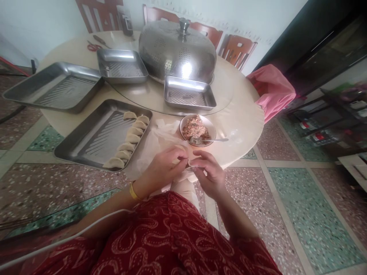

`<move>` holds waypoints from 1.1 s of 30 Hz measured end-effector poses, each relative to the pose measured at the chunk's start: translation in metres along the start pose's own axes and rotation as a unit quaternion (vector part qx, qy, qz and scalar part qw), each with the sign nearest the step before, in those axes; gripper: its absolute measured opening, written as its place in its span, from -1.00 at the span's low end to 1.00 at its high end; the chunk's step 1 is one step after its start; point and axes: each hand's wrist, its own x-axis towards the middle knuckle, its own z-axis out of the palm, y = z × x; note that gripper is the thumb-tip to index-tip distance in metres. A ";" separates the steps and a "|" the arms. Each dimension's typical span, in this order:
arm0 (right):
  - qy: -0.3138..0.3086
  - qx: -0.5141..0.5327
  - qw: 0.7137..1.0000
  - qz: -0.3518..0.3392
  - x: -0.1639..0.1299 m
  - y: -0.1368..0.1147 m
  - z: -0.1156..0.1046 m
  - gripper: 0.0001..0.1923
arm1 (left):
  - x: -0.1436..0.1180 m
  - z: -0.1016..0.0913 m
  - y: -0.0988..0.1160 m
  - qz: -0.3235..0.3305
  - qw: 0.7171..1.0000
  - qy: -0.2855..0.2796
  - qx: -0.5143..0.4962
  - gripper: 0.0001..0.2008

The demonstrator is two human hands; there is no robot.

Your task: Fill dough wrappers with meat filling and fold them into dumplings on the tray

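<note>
Between my two hands, at the table's near edge, is a pale dumpling wrapper [187,168], partly hidden by the fingers. My left hand [166,164] pinches its left side, thumb and fingers together. On the other side my right hand [208,172] grips the wrapper's edge with thumb and fingertips. Just beyond stands a bowl [212,128] of minced filling [195,126], with a spoon [220,139] resting in it, handle to the right. To the left, a metal tray [94,133] carries several folded dumplings [132,138] in a row along its right side.
A large domed metal lid [174,49] sits on the turntable. Around it are a small tray [189,93], another tray [123,68] and a larger tray [57,88]. Red-handled scissors [94,46] and a dark jar [126,26] are behind. A pink cloth [272,89] hangs at the right.
</note>
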 end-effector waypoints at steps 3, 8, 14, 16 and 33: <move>-0.028 -0.021 0.999 -0.019 0.000 0.000 0.000 -0.80 | -0.001 0.001 0.000 0.019 1.000 0.012 0.017 -0.90; -0.042 -0.023 0.999 -0.015 0.000 0.000 0.001 -0.80 | -0.005 -0.001 0.001 0.045 0.999 0.012 0.029 -0.90; -0.032 -0.019 0.999 -0.002 -0.001 0.000 0.003 -0.83 | -0.008 -0.006 0.005 0.056 0.998 0.005 0.027 -0.88; -0.031 -0.019 0.999 0.012 -0.001 0.001 0.004 -0.84 | -0.008 -0.008 0.007 0.053 0.998 -0.003 0.031 -0.87; 0.025 -0.024 0.999 0.020 -0.001 -0.001 0.002 -0.85 | -0.013 -0.008 -0.001 0.006 0.999 -0.039 0.026 -0.84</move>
